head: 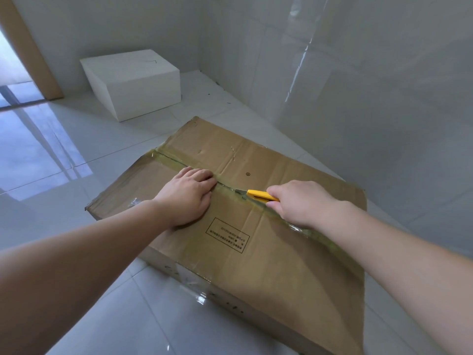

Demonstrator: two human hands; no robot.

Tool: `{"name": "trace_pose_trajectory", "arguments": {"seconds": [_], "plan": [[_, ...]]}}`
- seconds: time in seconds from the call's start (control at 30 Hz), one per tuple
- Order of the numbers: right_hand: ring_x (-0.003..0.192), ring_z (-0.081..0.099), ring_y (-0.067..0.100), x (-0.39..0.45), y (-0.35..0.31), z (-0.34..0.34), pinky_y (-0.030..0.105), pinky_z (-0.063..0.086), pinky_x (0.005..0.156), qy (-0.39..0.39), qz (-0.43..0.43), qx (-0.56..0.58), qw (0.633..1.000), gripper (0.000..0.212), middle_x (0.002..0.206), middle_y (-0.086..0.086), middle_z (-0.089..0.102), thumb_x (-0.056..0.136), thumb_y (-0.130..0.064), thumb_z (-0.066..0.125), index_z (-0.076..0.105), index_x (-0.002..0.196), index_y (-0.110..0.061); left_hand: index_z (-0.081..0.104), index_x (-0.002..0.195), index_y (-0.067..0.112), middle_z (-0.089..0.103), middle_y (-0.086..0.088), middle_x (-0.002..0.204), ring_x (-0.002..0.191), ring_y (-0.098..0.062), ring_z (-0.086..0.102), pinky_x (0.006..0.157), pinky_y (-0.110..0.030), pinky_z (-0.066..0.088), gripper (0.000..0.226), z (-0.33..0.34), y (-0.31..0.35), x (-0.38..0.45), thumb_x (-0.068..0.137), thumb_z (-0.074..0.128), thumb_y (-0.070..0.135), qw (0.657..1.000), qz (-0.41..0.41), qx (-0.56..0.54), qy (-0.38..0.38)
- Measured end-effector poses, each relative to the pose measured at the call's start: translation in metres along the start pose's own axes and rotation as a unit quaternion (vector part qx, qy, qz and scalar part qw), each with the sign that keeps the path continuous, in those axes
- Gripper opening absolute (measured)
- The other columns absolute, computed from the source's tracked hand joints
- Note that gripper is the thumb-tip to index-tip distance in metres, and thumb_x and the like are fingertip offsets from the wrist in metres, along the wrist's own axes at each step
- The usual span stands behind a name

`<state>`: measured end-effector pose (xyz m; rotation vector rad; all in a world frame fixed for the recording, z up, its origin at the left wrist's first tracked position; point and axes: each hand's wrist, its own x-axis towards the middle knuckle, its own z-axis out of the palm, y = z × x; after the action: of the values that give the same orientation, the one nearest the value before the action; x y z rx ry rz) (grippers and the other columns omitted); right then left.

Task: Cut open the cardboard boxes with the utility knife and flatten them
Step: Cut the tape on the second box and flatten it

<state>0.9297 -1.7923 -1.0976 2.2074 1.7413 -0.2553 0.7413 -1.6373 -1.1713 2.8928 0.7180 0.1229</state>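
Note:
A large brown cardboard box (268, 160) lies on the tiled floor, its top flaps joined by a taped seam (169, 158) running from far left to near right. My left hand (188, 196) presses flat on the near flap, fingertips at the seam. My right hand (304, 203) grips a yellow utility knife (259, 195), whose blade tip sits in the seam just right of my left fingertips. The seam's near part is hidden under my right forearm.
A closed white box (133, 83) stands on the floor against the back wall. A glossy tiled wall (358, 85) runs close along the brown box's right side. A brown door frame (28, 49) stands at the far left. Shiny floor tiles (64, 162) spread to the left.

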Motion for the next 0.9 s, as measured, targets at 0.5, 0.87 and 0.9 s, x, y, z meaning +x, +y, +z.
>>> {"name": "trace_pose_trajectory", "arguments": {"seconds": [0.5, 0.87, 0.9], "plan": [[0.074, 0.048, 0.023, -0.029, 0.033, 0.014, 0.031, 0.029, 0.054, -0.021, 0.014, -0.020, 0.999, 0.024, 0.069, -0.008, 0.042, 0.099, -0.044, 0.036, 0.050, 0.096, -0.024, 0.047, 0.139, 0.025, 0.041, 0.002, 0.146, 0.136, -0.018, 0.034, 0.118, -0.036, 0.014, 0.073, 0.008, 0.016, 0.010, 0.083, 0.006, 0.048, 0.999, 0.047, 0.003, -0.018], [0.076, 0.047, 0.023, -0.057, 0.052, 0.018, 0.032, 0.033, 0.060, -0.028, 0.026, -0.045, 0.998, 0.023, 0.070, -0.006, 0.040, 0.099, -0.044, 0.036, 0.049, 0.099, -0.026, 0.046, 0.140, 0.025, 0.041, 0.002, 0.146, 0.135, -0.020, 0.035, 0.116, -0.032, 0.015, 0.079, 0.012, 0.040, 0.015, 0.079, 0.003, 0.050, 0.996, 0.080, 0.005, -0.023], [0.075, 0.046, 0.023, -0.059, 0.054, 0.018, 0.032, 0.032, 0.060, -0.030, 0.027, -0.046, 0.998, 0.023, 0.069, -0.008, 0.039, 0.099, -0.044, 0.036, 0.049, 0.099, -0.026, 0.046, 0.140, 0.025, 0.041, 0.002, 0.146, 0.135, -0.020, 0.035, 0.116, -0.032, 0.015, 0.079, 0.013, 0.040, 0.015, 0.079, 0.003, 0.050, 0.996, 0.080, 0.007, -0.024]]}}
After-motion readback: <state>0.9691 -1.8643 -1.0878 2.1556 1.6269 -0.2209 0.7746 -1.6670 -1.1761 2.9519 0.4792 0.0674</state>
